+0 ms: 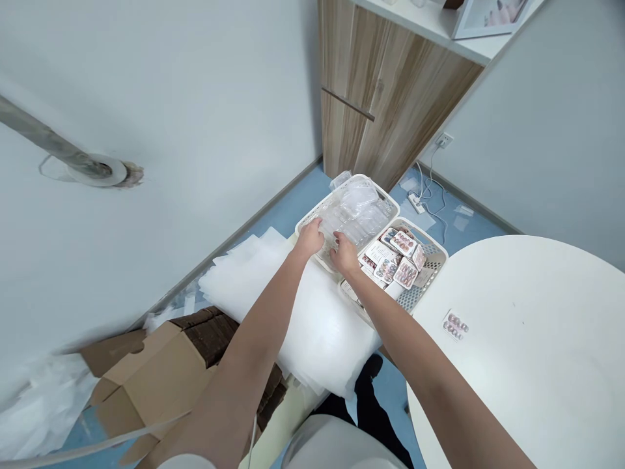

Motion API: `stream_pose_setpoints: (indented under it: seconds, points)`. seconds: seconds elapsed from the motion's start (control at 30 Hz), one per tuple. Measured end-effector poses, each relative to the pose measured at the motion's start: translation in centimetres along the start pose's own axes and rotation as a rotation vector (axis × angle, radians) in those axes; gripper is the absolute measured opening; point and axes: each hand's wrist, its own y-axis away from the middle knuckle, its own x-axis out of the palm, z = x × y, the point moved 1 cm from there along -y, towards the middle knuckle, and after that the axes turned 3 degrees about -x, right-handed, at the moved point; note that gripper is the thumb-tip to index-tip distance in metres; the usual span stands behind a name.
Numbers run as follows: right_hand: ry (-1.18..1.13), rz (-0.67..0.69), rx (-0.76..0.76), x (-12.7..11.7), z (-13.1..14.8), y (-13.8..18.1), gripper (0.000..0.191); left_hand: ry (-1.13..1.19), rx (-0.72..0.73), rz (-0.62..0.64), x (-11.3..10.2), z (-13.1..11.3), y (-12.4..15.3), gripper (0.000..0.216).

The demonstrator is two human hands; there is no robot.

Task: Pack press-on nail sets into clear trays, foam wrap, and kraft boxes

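My left hand reaches over the near edge of a white plastic basket. Its fingers are curled in, and what they grip, if anything, is hidden. Close to its right, my right hand is at the same basket, thumb and forefinger a little apart with nothing visible between them. Clear plastic cases fill this basket, some in thin clear wrapping. A second white basket touches it on the right and holds several cards of press-on nails. My right forearm partly covers that basket.
A stack of white foam sheets lies below the baskets. Flattened cardboard boxes are at lower left. On the round white table lies one nail card. A wooden cabinet and a power strip stand behind.
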Motion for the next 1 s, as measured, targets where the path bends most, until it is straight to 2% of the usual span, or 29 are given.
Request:
stream_pose_setpoints:
  seconds: [0.13, 0.27, 0.43, 0.5, 0.67, 0.77, 0.9, 1.0]
  points:
    - [0.150, 0.010, -0.004, 0.3, 0.0, -0.4, 0.052, -0.023, -0.023, -0.009, 0.1, -0.4, 0.3, 0.052]
    - [0.292, 0.011, 0.004, 0.7, 0.1, -0.9, 0.039, -0.067, -0.017, -0.001, 0.2, -0.6, 0.7, 0.052]
    - [0.370, 0.049, 0.025, 1.1, 0.2, -1.0, 0.029, -0.085, -0.029, 0.017, -0.3, -1.3, 1.5, 0.049]
    - [0.347, 0.022, 0.003, 0.7, 0.4, -0.7, 0.030, -0.070, -0.012, -0.048, -0.7, -1.8, 2.3, 0.048]
    - [0.215, -0.089, -0.037, -1.4, 1.5, 1.4, 0.034, 0.013, 0.018, -0.392, -1.0, -3.1, 5.5, 0.049]
    - [0.016, -0.137, 0.019, -3.2, 2.1, 3.9, 0.036, 0.139, -0.069, -0.451, 0.5, -3.5, 7.7, 0.047]
    - [-0.205, -0.184, 0.036, -6.0, 1.9, 8.3, 0.033, 0.390, -0.187, -0.375, 3.3, -4.6, 11.0, 0.040]
    - [-0.298, -0.239, 0.071, -8.9, 0.9, 12.6, 0.033, 0.557, -0.187, -0.160, 5.3, -6.5, 14.1, 0.038]
